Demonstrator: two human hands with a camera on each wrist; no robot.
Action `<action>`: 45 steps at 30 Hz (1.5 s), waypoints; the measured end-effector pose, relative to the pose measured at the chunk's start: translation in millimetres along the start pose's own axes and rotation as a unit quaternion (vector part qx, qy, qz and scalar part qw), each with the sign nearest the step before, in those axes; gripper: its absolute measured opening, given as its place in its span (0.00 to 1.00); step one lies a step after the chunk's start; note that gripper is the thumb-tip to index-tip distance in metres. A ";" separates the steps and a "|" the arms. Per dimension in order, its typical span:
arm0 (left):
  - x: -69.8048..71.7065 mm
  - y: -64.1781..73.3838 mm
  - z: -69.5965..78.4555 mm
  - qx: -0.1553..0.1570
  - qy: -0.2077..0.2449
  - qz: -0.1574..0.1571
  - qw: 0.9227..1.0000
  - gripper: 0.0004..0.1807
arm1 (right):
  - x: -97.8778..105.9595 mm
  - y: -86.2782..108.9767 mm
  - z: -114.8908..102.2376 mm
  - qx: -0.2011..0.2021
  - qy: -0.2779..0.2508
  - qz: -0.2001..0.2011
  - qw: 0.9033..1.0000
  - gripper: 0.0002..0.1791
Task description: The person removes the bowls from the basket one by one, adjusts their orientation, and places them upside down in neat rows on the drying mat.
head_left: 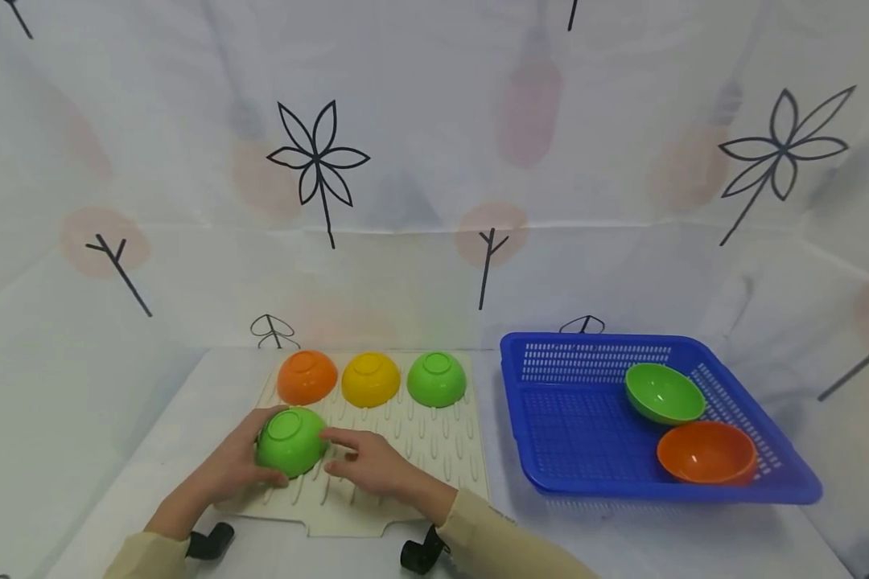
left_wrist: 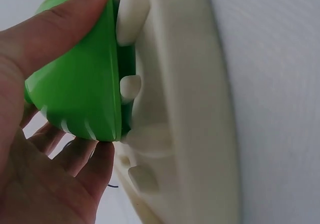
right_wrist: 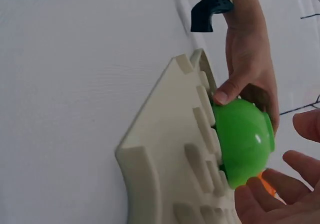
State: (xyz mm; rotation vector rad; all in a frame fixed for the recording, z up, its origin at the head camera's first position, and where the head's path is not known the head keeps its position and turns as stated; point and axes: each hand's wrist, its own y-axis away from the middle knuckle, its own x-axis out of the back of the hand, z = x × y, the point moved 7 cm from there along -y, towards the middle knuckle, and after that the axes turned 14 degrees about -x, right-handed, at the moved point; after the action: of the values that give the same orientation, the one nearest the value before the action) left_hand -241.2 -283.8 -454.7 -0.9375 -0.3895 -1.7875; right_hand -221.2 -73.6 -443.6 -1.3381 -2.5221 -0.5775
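With the left hand (head_left: pixel 233 460), gripping an upturned green bowl (head_left: pixel 290 446); with the right hand (head_left: pixel 375 464), relaxed, grasping nothing, right at its other side, contact hard to tell. Rim-down at the pegs (left_wrist: pixel 130 87), left side of the cream rack (head_left: pixel 348 519). Lined up behind, also upturned: orange bowl (head_left: pixel 306 379), yellow bowl (head_left: pixel 370 382), second green bowl (head_left: pixel 436 382). Off right, in the blue basket (head_left: pixel 579 434): third green bowl (head_left: pixel 665 394), second orange bowl (head_left: pixel 706 455).
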 end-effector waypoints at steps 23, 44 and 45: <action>0.7 -0.3 0.7 0.011 -0.002 -0.005 1.000 0.66 | 130.2 80.9 -40.8 0.059 -0.084 0.163 0.981 0.15; -0.3 2.6 -0.2 0.010 0.017 0.002 1.000 0.65 | 352.0 195.7 29.8 0.005 -0.113 0.337 0.935 0.24; -1.0 2.4 -0.5 0.009 0.019 0.001 1.000 0.65 | 361.9 199.3 38.3 -0.002 -0.120 0.342 0.932 0.24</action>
State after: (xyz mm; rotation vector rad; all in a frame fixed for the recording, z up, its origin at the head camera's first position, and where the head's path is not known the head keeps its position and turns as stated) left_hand -239.1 -284.4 -456.2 -0.8897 -0.3789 -1.7941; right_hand -258.1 312.1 -295.1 -2.2374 -1.9837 -0.2752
